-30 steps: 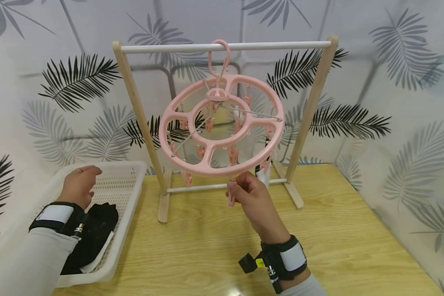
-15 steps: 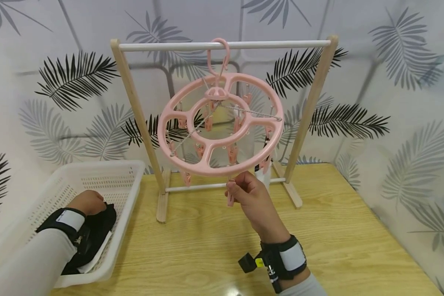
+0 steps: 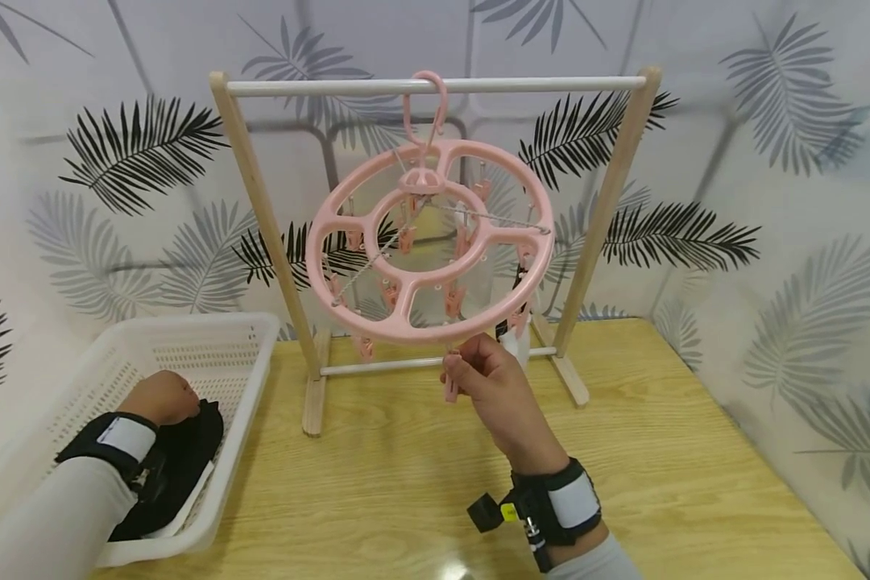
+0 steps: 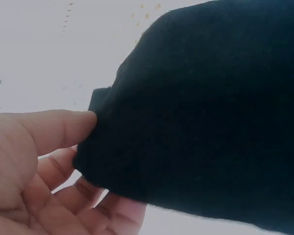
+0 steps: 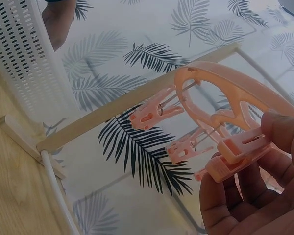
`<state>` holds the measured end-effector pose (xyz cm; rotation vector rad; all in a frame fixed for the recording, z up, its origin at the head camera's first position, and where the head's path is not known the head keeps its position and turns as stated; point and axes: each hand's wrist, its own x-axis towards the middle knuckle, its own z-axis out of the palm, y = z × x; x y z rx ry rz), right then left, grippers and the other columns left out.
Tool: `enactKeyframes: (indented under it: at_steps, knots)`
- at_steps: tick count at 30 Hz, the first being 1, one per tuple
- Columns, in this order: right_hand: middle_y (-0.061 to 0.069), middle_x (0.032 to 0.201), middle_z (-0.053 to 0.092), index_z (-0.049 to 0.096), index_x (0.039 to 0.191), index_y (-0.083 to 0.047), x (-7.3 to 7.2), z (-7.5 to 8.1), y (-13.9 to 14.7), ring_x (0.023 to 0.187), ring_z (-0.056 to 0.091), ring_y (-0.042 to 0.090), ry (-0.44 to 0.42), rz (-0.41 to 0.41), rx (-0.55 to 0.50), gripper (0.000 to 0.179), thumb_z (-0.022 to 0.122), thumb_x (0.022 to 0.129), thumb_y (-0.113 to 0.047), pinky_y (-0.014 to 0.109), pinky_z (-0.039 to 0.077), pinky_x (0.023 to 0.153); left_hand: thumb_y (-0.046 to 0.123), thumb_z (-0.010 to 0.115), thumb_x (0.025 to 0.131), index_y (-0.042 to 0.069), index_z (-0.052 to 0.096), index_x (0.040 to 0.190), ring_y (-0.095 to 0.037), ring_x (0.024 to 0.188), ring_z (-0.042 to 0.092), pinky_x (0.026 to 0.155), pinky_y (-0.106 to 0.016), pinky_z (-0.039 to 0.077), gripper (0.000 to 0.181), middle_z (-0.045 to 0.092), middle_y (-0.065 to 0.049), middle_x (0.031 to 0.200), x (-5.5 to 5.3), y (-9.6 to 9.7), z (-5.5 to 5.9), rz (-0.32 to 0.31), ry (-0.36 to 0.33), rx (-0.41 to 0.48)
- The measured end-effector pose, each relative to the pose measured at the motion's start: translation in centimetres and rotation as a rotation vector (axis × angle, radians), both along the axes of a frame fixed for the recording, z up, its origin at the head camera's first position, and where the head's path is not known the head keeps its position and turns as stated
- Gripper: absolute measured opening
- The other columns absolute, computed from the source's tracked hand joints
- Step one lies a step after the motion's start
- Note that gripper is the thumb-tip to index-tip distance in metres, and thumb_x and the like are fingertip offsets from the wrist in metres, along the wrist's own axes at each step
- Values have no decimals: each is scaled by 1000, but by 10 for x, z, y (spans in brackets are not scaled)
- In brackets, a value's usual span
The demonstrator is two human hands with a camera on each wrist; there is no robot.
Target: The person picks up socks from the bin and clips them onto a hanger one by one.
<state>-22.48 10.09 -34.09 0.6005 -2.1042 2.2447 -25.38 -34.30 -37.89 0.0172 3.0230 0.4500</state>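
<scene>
In the white basket (image 3: 242,403), my left hand (image 3: 161,396) is at the far end of a piece of black cloth (image 3: 181,459). The left wrist view shows the thumb on the edge of this black cloth (image 4: 196,117) and the fingers behind it. My right hand (image 3: 489,374) pinches a pink clothespin (image 3: 452,379) below the front rim of a round pink clip hanger (image 3: 406,332). Seen from the right wrist, thumb and fingers hold the clothespin (image 5: 235,154) by its sides. The hanger hooks over a white rod and tilts toward me.
A wooden stand (image 3: 261,209) carries the white rod (image 3: 551,84) above the wooden table (image 3: 377,483). Several other clothespins (image 3: 453,302) dangle from the hanger. A black and white cloth item (image 3: 516,342) hangs at its right. Something white lies under the black cloth.
My left hand has come down from above the basket onto the black cloth and taken hold of its end. The right hand keeps its pinch on the clothespin, nearly unmoved.
</scene>
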Motion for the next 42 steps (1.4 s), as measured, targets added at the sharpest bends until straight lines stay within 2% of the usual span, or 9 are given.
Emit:
enactKeyframes:
  at_steps: [5,10,14,20,23,29,34,38,42]
  knots:
    - [10,84,55,49,92,-2,0,1,0,67,54,22,0,-8,1,24,58,93,-24,29,51,67,8,55,73,15,47,51,-15,47,37,47,-30,30,25,38,5,50,7,6,8,-11,43,-10]
    - [10,83,55,49,92,-2,-1,0,0,66,54,22,0,-12,-1,23,58,93,-23,29,50,65,7,61,70,4,62,68,-21,55,46,49,-34,37,4,52,-5,60,15,8,9,19,66,5]
    - [10,82,55,50,92,-2,-2,0,0,65,54,22,4,-14,0,23,59,93,-23,29,50,65,7,63,70,-5,63,80,-24,59,50,54,-40,44,15,58,-13,69,20,7,9,45,75,5]
    - [9,83,55,50,92,-2,-2,0,0,65,54,21,4,0,-4,23,58,93,-23,30,50,65,8,65,71,0,63,70,-21,55,48,52,-38,43,8,56,-6,62,27,7,16,2,93,-5]
    - [9,82,55,50,92,-2,-2,0,0,65,54,21,11,-1,-5,22,58,93,-22,29,50,65,10,65,76,2,64,72,-20,57,48,53,-39,43,9,57,-6,64,33,13,27,-30,120,-12]
    - [9,83,55,50,92,-2,0,0,0,65,54,21,7,3,-12,22,58,94,-22,29,49,65,14,62,85,-4,67,95,-30,70,58,62,-50,48,20,67,-20,86,56,38,63,-40,217,15]
    - [8,84,55,50,93,-2,2,1,-2,66,54,20,4,5,-14,24,59,93,-24,29,49,66,19,62,88,1,67,106,-28,72,58,58,-41,46,26,69,-17,88,78,62,88,-15,360,70]
    - [8,84,56,50,93,-2,2,1,-3,65,54,20,10,3,-11,23,59,93,-24,29,49,66,24,63,89,6,69,107,-22,73,58,56,-35,43,27,70,-13,89,89,85,99,-3,425,142]
    - [9,83,55,50,93,-2,3,2,-4,65,54,21,29,8,-10,24,58,93,-24,29,49,66,22,64,88,9,71,105,-28,83,62,63,-42,49,22,70,-15,101,97,107,103,-46,468,205]
